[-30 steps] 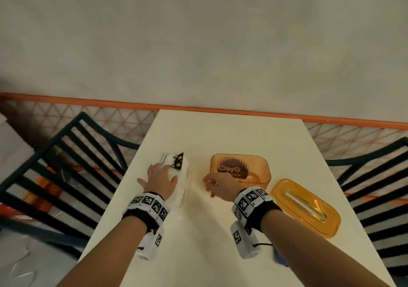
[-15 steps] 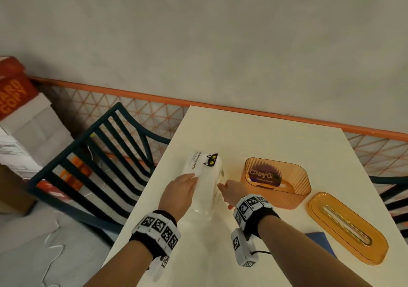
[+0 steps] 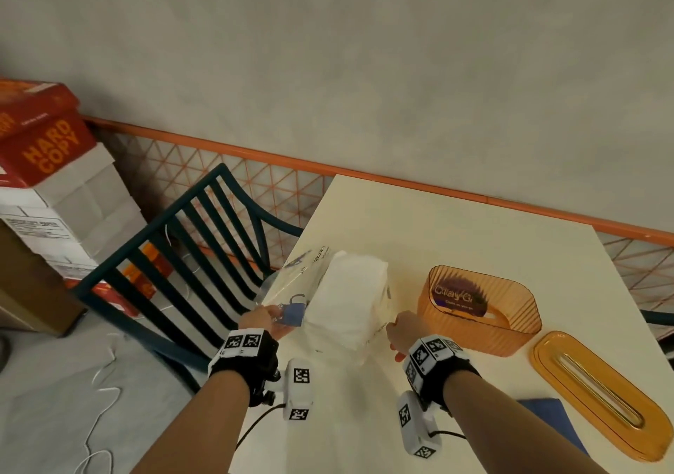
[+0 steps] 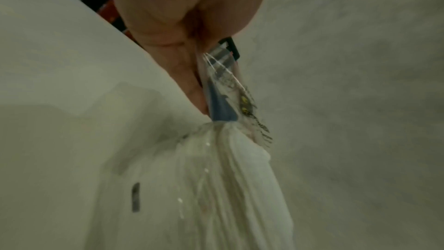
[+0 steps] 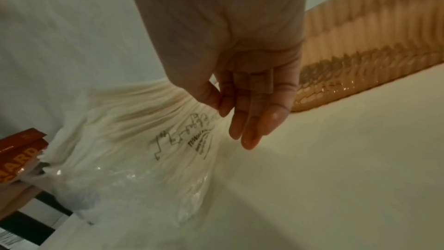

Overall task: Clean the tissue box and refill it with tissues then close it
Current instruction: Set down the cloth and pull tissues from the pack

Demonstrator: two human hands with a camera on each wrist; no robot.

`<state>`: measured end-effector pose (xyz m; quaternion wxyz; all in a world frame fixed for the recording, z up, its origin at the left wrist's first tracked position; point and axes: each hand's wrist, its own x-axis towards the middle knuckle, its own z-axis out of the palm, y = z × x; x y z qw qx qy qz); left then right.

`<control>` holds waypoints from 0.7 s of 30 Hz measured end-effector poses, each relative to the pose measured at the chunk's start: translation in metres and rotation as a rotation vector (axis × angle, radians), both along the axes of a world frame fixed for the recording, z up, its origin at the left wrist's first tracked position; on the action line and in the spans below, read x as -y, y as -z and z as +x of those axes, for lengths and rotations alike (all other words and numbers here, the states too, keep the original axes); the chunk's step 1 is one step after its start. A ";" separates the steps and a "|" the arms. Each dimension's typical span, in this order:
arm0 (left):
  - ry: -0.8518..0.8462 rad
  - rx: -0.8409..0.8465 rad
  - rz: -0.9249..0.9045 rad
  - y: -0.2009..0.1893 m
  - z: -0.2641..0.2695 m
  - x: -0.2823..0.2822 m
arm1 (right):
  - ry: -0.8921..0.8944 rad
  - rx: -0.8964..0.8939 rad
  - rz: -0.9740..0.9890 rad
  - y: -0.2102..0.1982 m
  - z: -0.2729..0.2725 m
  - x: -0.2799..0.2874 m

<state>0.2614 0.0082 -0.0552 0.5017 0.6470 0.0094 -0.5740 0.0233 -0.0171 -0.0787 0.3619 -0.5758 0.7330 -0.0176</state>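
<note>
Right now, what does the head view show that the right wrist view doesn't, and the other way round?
Only the head view shows the orange lid lying apart from the open tissue box, the blue cloth at the table's near edge, and the left hand pinching the wrapper.

Only the right wrist view shows the right hand's thumb and forefinger pinching plastic, other fingers straight.

Both show the tissue pack, the box's ribbed wall and the table.

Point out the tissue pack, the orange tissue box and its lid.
tissue pack [image 3: 346, 305]: head view, on the white tissue stack showing through the clear wrapper.
orange tissue box [image 3: 474, 331]: head view, on its ribbed near wall.
lid [image 3: 569, 411]: head view, on the flat top beside the slot.
</note>
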 end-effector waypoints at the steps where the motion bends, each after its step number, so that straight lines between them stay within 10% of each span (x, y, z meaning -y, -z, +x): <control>1: -0.025 -0.045 -0.045 0.004 0.004 0.001 | -0.008 -0.011 -0.003 0.000 0.000 -0.001; 6: 0.039 -0.071 -0.022 0.009 0.003 -0.002 | -0.037 -0.055 -0.011 0.000 0.001 -0.005; 21: 0.754 0.613 -0.056 -0.078 0.007 0.064 | -0.006 -0.032 -0.057 -0.006 0.001 0.006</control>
